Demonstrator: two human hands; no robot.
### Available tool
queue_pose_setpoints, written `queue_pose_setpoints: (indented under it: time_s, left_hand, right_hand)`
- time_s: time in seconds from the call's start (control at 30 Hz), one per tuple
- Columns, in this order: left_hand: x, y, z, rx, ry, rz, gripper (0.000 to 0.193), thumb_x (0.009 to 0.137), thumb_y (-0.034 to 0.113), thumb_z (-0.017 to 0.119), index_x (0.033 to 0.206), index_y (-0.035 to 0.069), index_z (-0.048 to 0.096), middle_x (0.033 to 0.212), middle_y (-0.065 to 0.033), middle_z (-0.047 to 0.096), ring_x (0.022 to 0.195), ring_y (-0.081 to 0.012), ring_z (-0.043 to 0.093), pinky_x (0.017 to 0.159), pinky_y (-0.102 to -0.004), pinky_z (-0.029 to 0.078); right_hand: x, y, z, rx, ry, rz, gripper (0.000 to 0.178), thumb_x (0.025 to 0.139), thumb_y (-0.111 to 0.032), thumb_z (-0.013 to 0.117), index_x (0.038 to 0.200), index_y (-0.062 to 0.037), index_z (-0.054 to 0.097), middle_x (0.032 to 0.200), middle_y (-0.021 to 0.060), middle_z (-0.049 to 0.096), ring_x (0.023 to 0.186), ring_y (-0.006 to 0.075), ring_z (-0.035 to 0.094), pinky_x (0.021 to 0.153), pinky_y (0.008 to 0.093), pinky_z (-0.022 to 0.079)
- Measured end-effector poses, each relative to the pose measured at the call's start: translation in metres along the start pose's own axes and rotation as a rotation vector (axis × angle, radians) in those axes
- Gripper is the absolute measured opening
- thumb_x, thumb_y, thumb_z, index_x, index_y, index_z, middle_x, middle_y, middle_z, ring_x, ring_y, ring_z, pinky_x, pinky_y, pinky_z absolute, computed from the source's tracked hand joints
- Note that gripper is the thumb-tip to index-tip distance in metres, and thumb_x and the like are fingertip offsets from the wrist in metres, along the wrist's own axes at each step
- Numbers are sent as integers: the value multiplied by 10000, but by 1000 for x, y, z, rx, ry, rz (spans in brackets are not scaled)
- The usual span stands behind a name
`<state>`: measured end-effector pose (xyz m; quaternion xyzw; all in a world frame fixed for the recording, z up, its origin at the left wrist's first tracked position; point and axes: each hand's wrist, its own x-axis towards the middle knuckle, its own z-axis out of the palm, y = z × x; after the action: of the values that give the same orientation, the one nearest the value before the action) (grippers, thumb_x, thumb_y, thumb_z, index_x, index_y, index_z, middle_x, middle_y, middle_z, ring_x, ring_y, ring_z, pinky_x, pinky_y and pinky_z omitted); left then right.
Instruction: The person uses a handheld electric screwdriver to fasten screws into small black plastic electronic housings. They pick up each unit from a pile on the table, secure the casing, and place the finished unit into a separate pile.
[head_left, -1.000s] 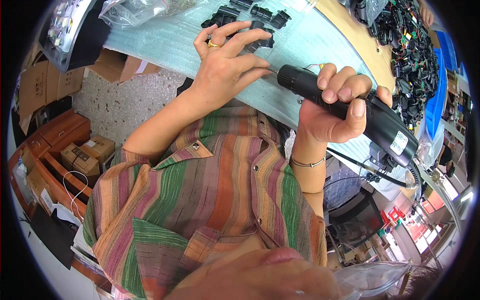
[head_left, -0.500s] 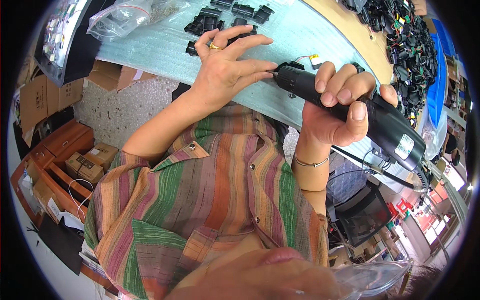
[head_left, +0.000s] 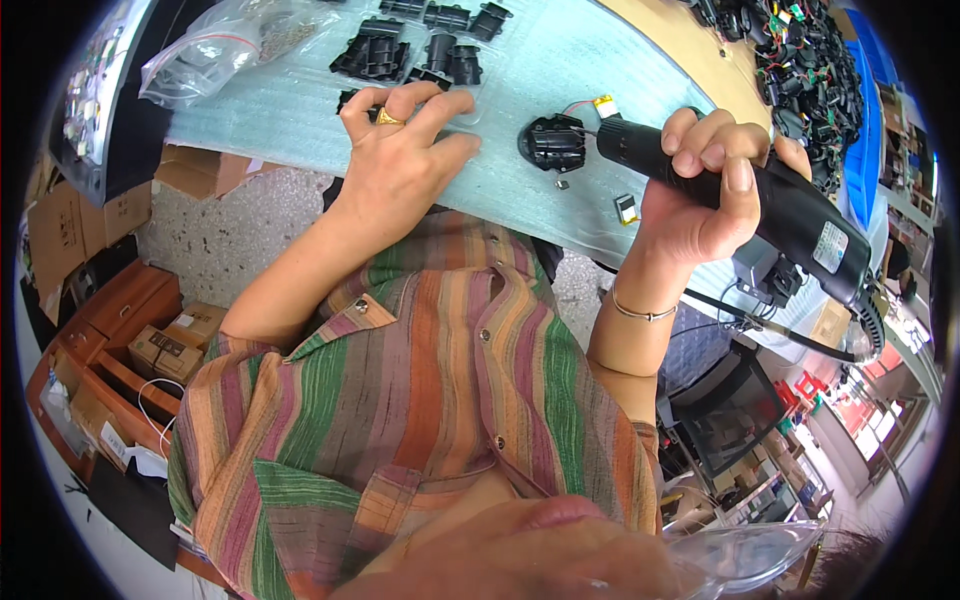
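The right hand point(head_left: 700, 195) is clenched around the thick barrel of a black electric screwdriver point(head_left: 760, 200), whose tip meets a small black plastic housing point(head_left: 552, 143) lying on the pale foam mat point(head_left: 560, 60); the tool looks rigid and fairly weighty, best gripped mid-barrel as here, with its cable point(head_left: 770, 325) trailing behind. The left hand point(head_left: 400, 160) rests fingers-down, holding nothing, on a clear bag point(head_left: 455, 100) beside a further black part point(head_left: 350, 100), while the housing looks light, hard and liable to skid unless it is pinched by its sides.
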<state>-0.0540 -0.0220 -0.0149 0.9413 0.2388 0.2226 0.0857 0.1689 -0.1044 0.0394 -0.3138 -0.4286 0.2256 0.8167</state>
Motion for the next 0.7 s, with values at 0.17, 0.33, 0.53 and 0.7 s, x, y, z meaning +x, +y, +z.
queue_pose_setpoints:
  time_s: [0.17,0.33,0.53,0.7]
  left_hand:
    - [5,4,8,65,-1,83,148,718,94,712,833,118,623,1091,43,597,987,-143,561,908,-377,265]
    - [11,10,11,-254,57,174,168,729,65,661,846,60,540,1127,-49,600,939,-199,587,833,-372,407]
    - [18,29,20,-313,44,265,130,738,50,597,834,24,514,1161,-115,605,987,-243,600,794,-362,489]
    - [17,34,23,-304,58,273,124,740,48,593,827,11,513,1160,-122,607,1009,-257,595,792,-352,509]
  right_hand:
    - [1,3,5,1,5,3,454,839,-7,593,1233,-100,389,664,93,497,528,190,484,503,362,459]
    - [-1,9,6,-23,-25,28,464,838,-21,613,1236,-97,387,662,90,511,521,188,488,511,356,465]
    - [-2,11,13,-32,-27,39,472,844,-42,642,1236,-105,387,672,88,527,526,188,500,513,350,465]
    - [-3,15,14,-15,-23,67,491,837,-48,675,1230,-110,387,682,85,535,531,183,503,516,350,467]
